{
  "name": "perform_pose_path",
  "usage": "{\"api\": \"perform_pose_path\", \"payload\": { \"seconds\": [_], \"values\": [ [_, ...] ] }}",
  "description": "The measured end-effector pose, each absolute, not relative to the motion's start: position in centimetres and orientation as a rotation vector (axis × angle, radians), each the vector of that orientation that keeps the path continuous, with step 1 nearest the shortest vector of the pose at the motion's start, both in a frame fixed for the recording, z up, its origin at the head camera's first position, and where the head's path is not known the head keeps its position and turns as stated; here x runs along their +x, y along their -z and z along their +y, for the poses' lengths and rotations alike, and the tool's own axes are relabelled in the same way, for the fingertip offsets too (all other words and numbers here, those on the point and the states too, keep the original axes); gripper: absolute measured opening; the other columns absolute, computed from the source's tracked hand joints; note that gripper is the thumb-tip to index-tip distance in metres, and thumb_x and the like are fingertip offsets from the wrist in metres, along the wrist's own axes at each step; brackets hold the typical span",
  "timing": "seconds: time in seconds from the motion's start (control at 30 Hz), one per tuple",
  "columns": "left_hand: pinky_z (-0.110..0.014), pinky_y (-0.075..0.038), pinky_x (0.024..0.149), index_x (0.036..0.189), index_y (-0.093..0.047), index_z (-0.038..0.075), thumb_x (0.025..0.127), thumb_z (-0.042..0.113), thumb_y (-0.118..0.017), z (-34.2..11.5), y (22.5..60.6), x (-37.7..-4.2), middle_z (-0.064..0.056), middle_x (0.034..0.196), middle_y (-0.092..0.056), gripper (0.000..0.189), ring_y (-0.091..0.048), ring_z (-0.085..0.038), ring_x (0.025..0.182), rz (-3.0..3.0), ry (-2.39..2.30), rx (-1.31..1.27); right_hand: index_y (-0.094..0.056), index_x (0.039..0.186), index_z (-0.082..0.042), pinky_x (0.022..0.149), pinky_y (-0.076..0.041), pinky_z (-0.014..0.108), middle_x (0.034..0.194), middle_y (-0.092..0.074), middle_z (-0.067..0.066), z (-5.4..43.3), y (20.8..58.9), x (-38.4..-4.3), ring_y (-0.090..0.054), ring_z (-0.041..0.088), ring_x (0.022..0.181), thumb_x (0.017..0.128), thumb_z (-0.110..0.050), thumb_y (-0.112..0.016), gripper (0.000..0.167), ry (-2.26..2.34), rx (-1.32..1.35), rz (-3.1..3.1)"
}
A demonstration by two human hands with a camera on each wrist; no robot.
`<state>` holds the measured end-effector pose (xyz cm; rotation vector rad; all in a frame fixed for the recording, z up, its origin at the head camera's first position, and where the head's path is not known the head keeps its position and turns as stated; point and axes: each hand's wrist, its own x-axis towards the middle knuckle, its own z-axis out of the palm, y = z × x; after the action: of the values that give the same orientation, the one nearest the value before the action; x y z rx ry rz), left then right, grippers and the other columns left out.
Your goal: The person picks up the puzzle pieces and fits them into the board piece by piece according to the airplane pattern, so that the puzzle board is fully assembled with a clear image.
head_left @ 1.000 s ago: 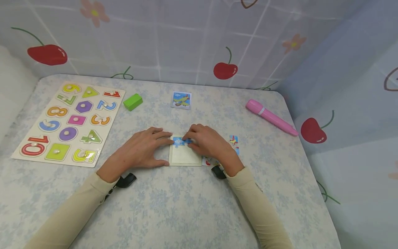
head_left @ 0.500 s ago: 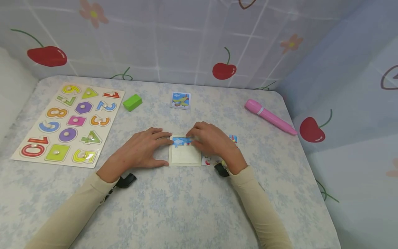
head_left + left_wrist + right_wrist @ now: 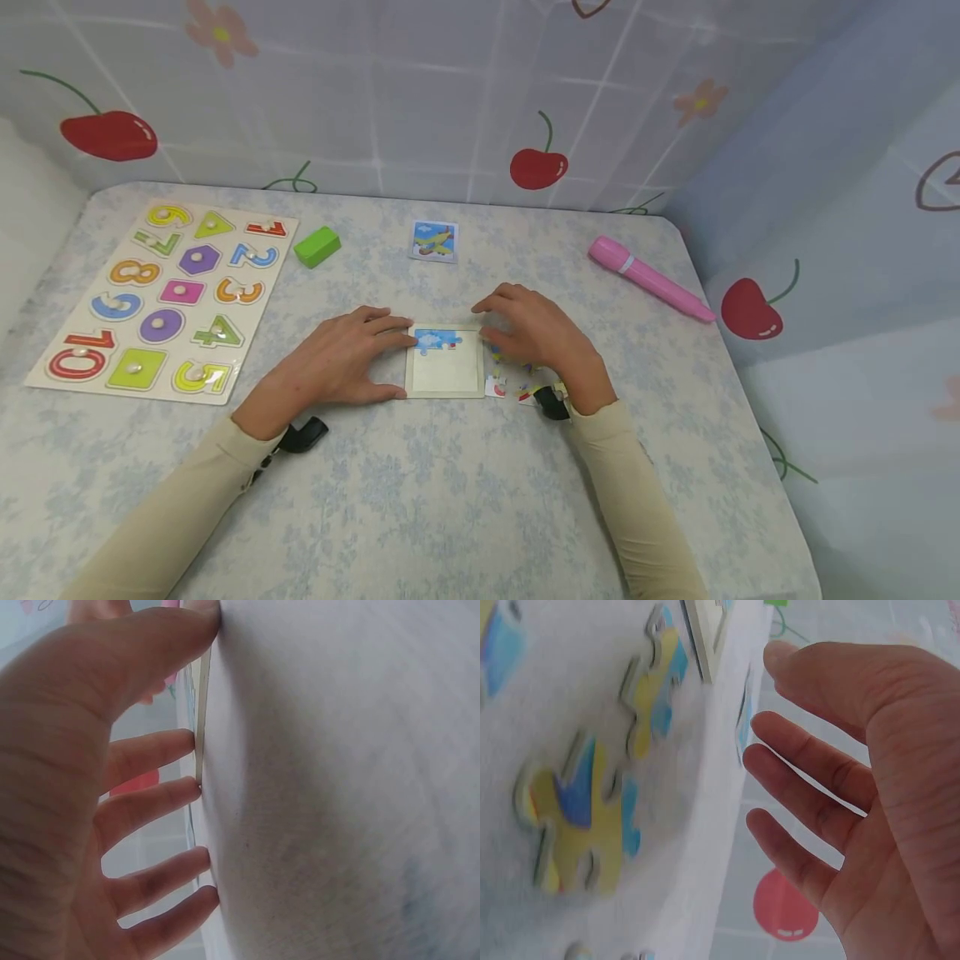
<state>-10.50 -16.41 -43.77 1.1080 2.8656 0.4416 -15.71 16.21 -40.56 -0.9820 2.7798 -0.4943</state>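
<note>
A square puzzle tray (image 3: 450,372) lies on the table in the head view, with blue sky jigsaw pieces (image 3: 437,339) in its upper left part. My left hand (image 3: 345,358) touches the tray's left edge with spread fingertips and thumb; in the left wrist view, the fingertips (image 3: 184,742) rest along that side. Just off the tray's upper right corner, my right hand (image 3: 538,327) hovers with its fingers apart and nothing between them. Below it lie loose jigsaw pieces (image 3: 495,385), partly hidden by the hand. The right wrist view shows a yellow and blue jigsaw piece (image 3: 604,825).
Behind the tray lies a small airplane picture card (image 3: 434,242). A green block (image 3: 317,247) sits beside a number and shape board (image 3: 126,332) on the left. A thick pink pen (image 3: 652,279) lies at the right rear. A cherry-print curtain (image 3: 442,108) hangs behind the table.
My right hand has moved right, off the tray, leaving a blue piece beside the first along the top. Its fingers have spread. The left hand has stayed at the tray's edge.
</note>
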Motion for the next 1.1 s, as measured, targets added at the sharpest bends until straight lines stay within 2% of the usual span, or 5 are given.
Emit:
{"api": "perform_pose_path", "payload": {
  "seconds": [0.33, 0.7, 1.1],
  "values": [
    [-0.059, -0.055, 0.102, 0.144, -0.070, 0.020, 0.082, 0.063, -0.088, -16.3, 43.9, -10.5, -0.005, 0.158, -0.058, 0.077, -0.050, -0.038, 0.147, 2.866, -0.455, 1.120, -0.073, 0.137, -0.016, 0.104, -0.054, 0.047, 0.134, -0.066, 0.002, 19.0, 40.5, -16.3, -0.063, 0.024, 0.124, 0.099, -0.029, -0.080, 0.041, 0.592, -0.834, 2.776],
    [-0.058, -0.055, 0.102, 0.143, -0.071, 0.020, 0.081, 0.062, -0.089, -16.4, 44.1, -10.5, -0.005, 0.157, -0.059, 0.077, -0.051, -0.038, 0.146, 2.874, -0.475, 1.117, -0.072, 0.138, -0.011, 0.106, -0.052, 0.049, 0.132, -0.067, 0.007, 22.3, 41.5, -17.5, -0.063, 0.026, 0.123, 0.094, -0.027, -0.086, 0.049, 0.826, -0.812, 2.682],
    [-0.058, -0.054, 0.103, 0.143, -0.071, 0.019, 0.081, 0.063, -0.089, -16.4, 44.0, -10.5, -0.006, 0.157, -0.059, 0.078, -0.050, -0.038, 0.146, 2.875, -0.467, 1.112, -0.076, 0.130, -0.007, 0.109, -0.049, 0.051, 0.130, -0.070, 0.010, 25.9, 42.3, -18.1, -0.062, 0.029, 0.122, 0.093, -0.018, -0.086, 0.040, 0.914, -0.721, 2.701]
  ]
}}
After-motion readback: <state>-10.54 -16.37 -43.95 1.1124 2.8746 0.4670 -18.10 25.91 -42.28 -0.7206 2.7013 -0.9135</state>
